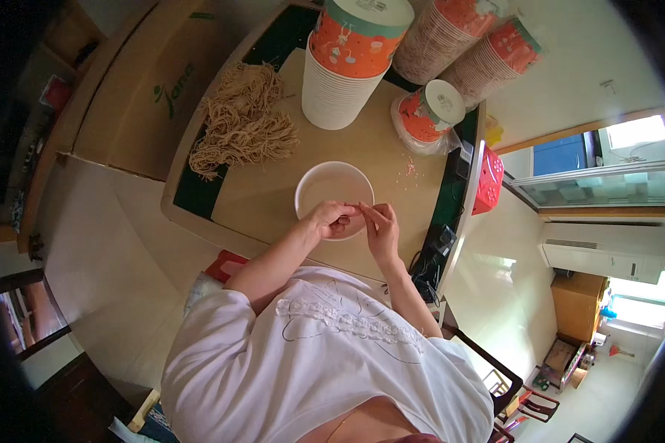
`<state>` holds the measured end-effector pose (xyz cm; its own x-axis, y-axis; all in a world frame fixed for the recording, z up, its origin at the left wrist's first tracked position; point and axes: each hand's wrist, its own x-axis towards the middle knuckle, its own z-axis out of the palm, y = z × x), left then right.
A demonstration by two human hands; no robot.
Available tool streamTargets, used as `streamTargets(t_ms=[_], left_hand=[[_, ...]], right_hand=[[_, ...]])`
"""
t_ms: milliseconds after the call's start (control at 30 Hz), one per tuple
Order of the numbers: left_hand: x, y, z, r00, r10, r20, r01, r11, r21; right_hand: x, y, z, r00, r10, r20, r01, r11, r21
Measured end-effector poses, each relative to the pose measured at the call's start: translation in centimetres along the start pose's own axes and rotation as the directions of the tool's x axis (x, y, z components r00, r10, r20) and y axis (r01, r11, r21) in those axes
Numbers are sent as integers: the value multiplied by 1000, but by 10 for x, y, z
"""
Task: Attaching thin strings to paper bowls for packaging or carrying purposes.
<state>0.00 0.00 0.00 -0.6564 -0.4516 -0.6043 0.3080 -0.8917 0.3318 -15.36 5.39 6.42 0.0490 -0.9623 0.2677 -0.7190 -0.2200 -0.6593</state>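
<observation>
A white paper bowl (pixel 316 177) stands on the brown board in front of me, its mouth facing up. Over its near right part my left hand (pixel 331 217) is closed, thumb and forefinger pressed together. My right hand (pixel 381 227) meets it fingertip to fingertip in a pinch just beside the bowl's right rim. Whatever lies between the fingertips is too small to make out. Beyond the bowl to the left lies a loose heap of tan paper strings (pixel 247 122). Farther back rises a tall stack of white paper buckets (pixel 340 92) topped by an orange and green printed one.
Wrapped bucket stacks (pixel 440 37) stand at the back right, near a single printed bucket (pixel 426 111) on clear plastic. Tiny pink bits (pixel 410 170) dot the board. A black device with cables (pixel 443 240) lies along the right edge; a large cardboard box (pixel 151 88) stands left.
</observation>
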Motion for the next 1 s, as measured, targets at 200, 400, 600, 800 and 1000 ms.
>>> streamTargets(t_ms=[200, 400, 600, 800, 1000], left_hand=[[-7, 0, 5, 999, 8, -46, -5, 998, 65], [-14, 3, 11, 998, 47, -29, -44, 994, 100], [-23, 9, 19, 974, 151, -167, -93, 945, 313], [-25, 14, 24, 951, 246, -186, -125, 858, 498], [-23, 15, 22, 965, 180, -193, -32, 806, 592]], right_hand=[[-1, 9, -5, 956, 282, 85, -294, 919, 264], [-2, 13, 0, 947, 299, 120, -322, 896, 305], [-3, 16, 3, 945, 305, 122, -328, 897, 295], [-2, 14, 5, 964, 253, 81, -265, 913, 311], [0, 8, 2, 979, 196, 49, -202, 952, 231]])
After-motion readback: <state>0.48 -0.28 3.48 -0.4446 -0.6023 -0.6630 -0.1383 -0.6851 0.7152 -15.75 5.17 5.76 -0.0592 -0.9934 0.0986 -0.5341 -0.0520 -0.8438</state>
